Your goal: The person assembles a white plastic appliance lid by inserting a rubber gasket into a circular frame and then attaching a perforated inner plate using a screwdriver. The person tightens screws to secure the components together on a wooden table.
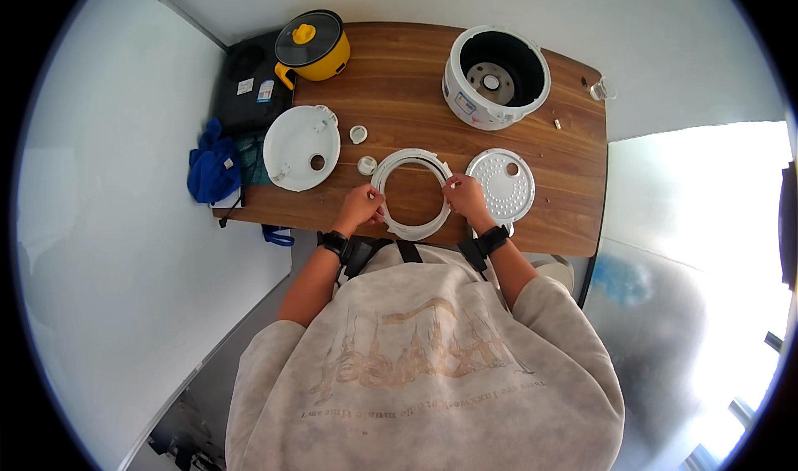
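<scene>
The round white ring [408, 233] sits squarely midway; left hand [359, 207] pinches its left rim; right hand [466, 197] its right, neither nearer.

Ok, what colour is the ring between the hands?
The ring is white; it shows best in the head view.

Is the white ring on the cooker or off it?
Off. The ring is between the left hand and right hand, near the table's front edge; the cooker stands apart, farther back and right.
</scene>
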Motion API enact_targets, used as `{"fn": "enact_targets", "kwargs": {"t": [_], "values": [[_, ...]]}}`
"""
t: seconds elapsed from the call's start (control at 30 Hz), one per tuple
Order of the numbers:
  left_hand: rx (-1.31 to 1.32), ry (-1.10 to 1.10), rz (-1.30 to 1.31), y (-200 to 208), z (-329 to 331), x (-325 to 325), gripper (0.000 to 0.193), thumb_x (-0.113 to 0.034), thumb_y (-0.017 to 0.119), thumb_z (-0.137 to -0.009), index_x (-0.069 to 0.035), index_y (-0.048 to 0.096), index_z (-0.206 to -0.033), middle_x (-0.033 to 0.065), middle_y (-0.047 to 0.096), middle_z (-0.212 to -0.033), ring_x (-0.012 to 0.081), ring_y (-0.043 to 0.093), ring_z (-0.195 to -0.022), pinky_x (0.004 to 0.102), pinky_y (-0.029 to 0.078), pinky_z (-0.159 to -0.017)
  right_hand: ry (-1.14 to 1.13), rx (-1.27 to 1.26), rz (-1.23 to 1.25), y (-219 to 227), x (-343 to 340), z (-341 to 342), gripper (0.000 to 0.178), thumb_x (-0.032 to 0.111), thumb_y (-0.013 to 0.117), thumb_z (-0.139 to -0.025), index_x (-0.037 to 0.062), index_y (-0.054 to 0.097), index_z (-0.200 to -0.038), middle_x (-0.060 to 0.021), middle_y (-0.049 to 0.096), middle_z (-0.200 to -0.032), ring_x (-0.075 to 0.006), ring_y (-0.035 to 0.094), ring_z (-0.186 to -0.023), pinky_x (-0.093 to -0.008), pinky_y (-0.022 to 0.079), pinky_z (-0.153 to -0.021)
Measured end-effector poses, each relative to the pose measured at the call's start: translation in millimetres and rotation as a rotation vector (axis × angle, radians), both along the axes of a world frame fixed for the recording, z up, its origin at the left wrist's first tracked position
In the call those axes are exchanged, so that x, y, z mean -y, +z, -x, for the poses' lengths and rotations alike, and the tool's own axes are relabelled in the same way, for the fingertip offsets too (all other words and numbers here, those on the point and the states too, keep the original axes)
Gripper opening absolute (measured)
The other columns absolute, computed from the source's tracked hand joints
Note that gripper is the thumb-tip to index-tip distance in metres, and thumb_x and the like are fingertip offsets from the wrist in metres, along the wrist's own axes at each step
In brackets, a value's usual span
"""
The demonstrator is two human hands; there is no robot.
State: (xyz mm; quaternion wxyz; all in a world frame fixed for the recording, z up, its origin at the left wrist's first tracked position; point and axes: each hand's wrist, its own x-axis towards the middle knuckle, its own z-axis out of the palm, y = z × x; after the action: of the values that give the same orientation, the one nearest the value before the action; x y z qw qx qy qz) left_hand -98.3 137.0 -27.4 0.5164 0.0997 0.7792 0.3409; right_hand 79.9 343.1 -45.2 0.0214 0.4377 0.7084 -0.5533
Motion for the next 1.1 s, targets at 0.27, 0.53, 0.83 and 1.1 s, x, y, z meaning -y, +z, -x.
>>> {"fn": "enact_targets", "kwargs": {"t": [0.27, 0.53, 0.83, 1.1], "values": [[-0.038, 0.013, -0.043, -7.8, -1.6, -2.0, 0.019, -0.02, 0.061, -0.093, 0.0, 0.061, -0.092, 0.0086, 0.068, -0.07, 0.0156, 0.067, -0.054, 0.0274, 0.052, -0.044, -0.009, 0.016, -0.015, -3.0, -2.4, 2.3, 0.019, 0.02, 0.066, -0.08, 0.0047, 0.067, -0.09, -0.0086, 0.069, -0.064, -0.0202, 0.067, -0.055, -0.0334, 0.055, -0.062], [-0.144, 0.021, -0.088, -8.6, -3.6, -3.6, 0.015, -0.016, 0.062, -0.091, -0.002, 0.06, -0.089, 0.0081, 0.068, -0.067, 0.0154, 0.068, -0.053, 0.0274, 0.053, -0.045, 0.107, -0.036, -0.346, -24.4, -1.0, -1.1, 0.022, 0.02, 0.066, -0.08, 0.0051, 0.066, -0.096, -0.0113, 0.066, -0.065, -0.0273, 0.067, -0.062, -0.0391, 0.053, -0.064], [-0.216, -0.014, -0.114, -14.0, -4.1, -0.3, 0.01, -0.013, 0.063, -0.089, -0.003, 0.061, -0.089, 0.0067, 0.068, -0.066, 0.0139, 0.068, -0.056, 0.0271, 0.054, -0.047, 0.207, 0.026, -0.433, -18.9, 2.0, 0.7, 0.018, 0.02, 0.064, -0.082, 0.0072, 0.06, -0.094, -0.0166, 0.067, -0.072, -0.0373, 0.066, -0.071, -0.0461, 0.052, -0.065], [-0.211, -0.01, -0.125, -17.2, -2.0, 2.0, 0.009, -0.012, 0.062, -0.089, -0.003, 0.06, -0.088, 0.0066, 0.068, -0.067, 0.0139, 0.068, -0.056, 0.028, 0.052, -0.046, 0.182, 0.006, -0.384, -18.4, -0.5, -3.6, 0.017, 0.019, 0.063, -0.082, 0.0066, 0.06, -0.094, -0.0166, 0.067, -0.073, -0.0382, 0.066, -0.072, -0.0465, 0.052, -0.066]]}}
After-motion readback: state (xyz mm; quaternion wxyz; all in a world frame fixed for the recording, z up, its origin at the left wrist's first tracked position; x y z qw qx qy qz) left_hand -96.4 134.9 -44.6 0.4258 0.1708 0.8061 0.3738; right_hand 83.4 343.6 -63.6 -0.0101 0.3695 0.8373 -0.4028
